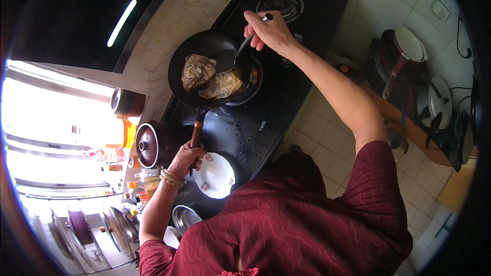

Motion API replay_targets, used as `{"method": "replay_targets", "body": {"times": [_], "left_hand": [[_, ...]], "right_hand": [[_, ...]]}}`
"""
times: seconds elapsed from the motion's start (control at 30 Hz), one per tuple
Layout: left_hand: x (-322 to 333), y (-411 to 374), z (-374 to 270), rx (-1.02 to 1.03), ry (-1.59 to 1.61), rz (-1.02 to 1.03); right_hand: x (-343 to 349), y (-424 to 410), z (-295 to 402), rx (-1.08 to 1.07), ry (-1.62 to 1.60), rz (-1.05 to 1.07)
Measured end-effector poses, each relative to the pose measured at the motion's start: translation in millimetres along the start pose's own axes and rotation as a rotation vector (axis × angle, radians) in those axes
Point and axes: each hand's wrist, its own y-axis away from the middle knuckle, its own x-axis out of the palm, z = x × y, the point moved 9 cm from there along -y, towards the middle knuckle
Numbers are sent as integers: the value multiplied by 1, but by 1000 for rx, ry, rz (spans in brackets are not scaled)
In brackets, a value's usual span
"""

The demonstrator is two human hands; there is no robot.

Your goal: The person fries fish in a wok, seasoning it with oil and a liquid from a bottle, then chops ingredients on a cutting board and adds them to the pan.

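My left hand (187, 158) grips the brown handle (196, 134) of a dark frying pan (183, 48), which is raised and tilted partly over the near burner (253, 84). Two browned pieces of food (198, 71), perhaps fish, lie in the pan, one overlapping the other (224, 85). My right hand (268, 30) is closed around the handle of a dark spatula (242, 48). The spatula's blade reaches into the pan beside the food and is partly hidden. A white plate with a floral rim (216, 176) sits just below my left hand.
Water drops dot the black cooktop (245, 130). A second burner (280, 5) lies beyond my right hand. Left of the pan handle stands a lidded dark pot (147, 145), near bottles (147, 184) and a metal bowl (186, 216). Pans and lids (410, 46) crowd a shelf at right.
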Motion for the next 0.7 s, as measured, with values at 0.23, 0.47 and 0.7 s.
{"method": "replay_targets", "body": {"times": [0.23, 0.47, 0.7], "left_hand": [[-4, -1, 2, 1, 1, -11], [-3, 3, 0, -7, 7, 9], [-2, 4, 0, -13, -11, 7]], "right_hand": [[-8, 24, -34, 34, -50, -11], [-8, -2, -3, 15, -38, -4], [0, 3, -14, 45, 9, -10]]}}
